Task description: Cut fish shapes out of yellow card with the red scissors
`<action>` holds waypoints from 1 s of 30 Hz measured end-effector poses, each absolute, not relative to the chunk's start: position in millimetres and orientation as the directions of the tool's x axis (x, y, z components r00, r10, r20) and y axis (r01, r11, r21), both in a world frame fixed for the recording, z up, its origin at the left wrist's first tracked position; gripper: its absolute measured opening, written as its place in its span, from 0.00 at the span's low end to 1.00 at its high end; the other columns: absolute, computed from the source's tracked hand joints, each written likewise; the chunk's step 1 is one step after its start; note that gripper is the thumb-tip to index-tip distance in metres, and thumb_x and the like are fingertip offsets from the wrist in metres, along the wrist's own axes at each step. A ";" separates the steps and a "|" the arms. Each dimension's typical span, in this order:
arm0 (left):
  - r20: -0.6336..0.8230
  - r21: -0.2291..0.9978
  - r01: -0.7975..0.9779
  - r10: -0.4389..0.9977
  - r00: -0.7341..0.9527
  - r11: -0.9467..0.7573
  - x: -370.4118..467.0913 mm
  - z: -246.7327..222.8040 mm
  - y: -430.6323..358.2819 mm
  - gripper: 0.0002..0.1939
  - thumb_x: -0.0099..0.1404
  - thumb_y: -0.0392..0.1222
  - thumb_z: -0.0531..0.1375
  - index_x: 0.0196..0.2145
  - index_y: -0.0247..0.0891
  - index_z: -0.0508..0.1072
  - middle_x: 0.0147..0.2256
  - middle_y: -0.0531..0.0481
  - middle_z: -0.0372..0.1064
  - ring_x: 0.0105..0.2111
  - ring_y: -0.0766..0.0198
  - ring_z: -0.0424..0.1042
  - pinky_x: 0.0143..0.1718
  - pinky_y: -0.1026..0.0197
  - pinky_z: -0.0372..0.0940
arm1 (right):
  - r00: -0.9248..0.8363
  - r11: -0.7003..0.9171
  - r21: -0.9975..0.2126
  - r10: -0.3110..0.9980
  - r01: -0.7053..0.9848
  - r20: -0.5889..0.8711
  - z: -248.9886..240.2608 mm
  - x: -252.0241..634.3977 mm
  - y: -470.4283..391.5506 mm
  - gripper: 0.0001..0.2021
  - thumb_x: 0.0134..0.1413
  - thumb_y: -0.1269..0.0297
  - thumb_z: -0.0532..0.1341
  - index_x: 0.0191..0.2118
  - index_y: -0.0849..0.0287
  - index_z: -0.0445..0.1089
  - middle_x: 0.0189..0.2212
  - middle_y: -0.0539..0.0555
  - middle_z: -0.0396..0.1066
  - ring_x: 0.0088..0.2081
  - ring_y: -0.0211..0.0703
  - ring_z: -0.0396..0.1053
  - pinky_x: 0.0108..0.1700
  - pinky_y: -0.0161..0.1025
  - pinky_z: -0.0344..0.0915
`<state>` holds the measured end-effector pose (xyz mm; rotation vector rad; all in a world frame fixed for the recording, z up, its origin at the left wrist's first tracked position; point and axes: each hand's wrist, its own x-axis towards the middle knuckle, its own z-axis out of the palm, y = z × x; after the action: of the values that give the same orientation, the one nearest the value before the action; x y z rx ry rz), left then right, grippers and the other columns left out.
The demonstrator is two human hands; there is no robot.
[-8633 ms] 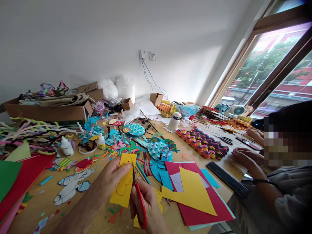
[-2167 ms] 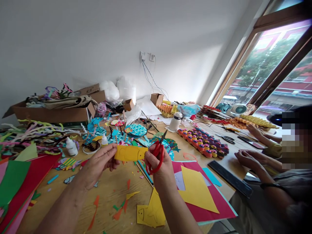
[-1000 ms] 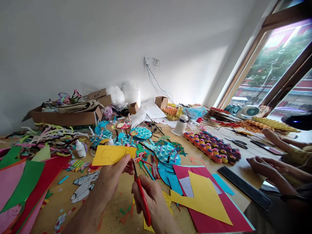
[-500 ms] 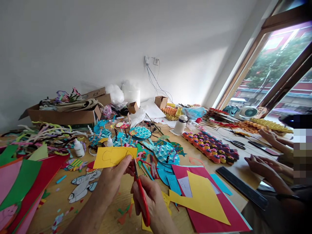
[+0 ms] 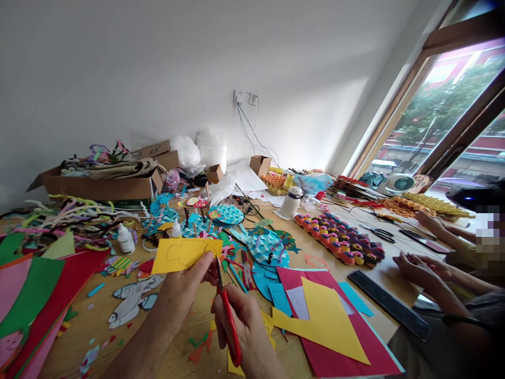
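A yellow sheet of paper (image 5: 173,258) with a pencilled fish-like outline is pinched in my left hand (image 5: 193,276), thumb on top near its right end. My right hand (image 5: 244,321) is closed round the red-handled scissors (image 5: 231,323). Their dark blades point up and meet the sheet's right edge, close to my left thumb; whether they cut the paper at this instant I cannot tell. Beneath my hands lie yellow and orange paper scraps (image 5: 196,353). To the right, a larger yellow paper piece (image 5: 331,321) rests on dark red sheets (image 5: 315,352).
Left are coloured sheets (image 5: 47,284), paper fish cutouts (image 5: 128,310), a glue bottle (image 5: 125,239) and pipe cleaners (image 5: 79,221). Blue paper fish (image 5: 268,247) lie ahead. A painted egg tray (image 5: 339,239) and black ruler (image 5: 389,304) lie right, near another person's hands (image 5: 418,271).
My hands, the yellow sheet and the scissors keep nearly the same position. The view has shifted very slightly. At the right, the other person's head and arms have moved a little.
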<state>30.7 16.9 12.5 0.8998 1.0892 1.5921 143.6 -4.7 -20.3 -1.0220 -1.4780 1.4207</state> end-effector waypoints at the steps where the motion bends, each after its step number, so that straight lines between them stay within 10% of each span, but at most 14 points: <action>1: 0.049 0.945 -0.302 0.964 -0.260 -0.130 30.7 11.9 17.0 0.08 0.50 0.42 0.63 0.22 0.35 0.72 0.19 0.55 0.70 0.20 0.65 0.67 0.21 0.65 0.65 | -0.326 0.042 -0.999 0.945 0.015 0.035 -20.5 143.8 -4.8 0.26 0.48 0.37 0.52 0.21 0.58 0.55 0.13 0.42 0.50 0.14 0.29 0.50 0.14 0.27 0.49; 30: 0.011 0.950 -0.309 0.997 -0.079 -0.034 22.5 19.4 13.5 0.08 0.51 0.43 0.63 0.25 0.34 0.75 0.23 0.50 0.73 0.23 0.63 0.70 0.25 0.61 0.68 | -0.322 0.104 -0.979 0.946 0.177 0.042 -29.1 156.9 -5.7 0.18 0.56 0.52 0.52 0.20 0.57 0.55 0.13 0.43 0.50 0.15 0.31 0.50 0.16 0.29 0.48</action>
<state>22.5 13.5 19.4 0.9517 1.0151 1.4140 156.9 -5.7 -29.1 -1.1232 -1.6273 1.2875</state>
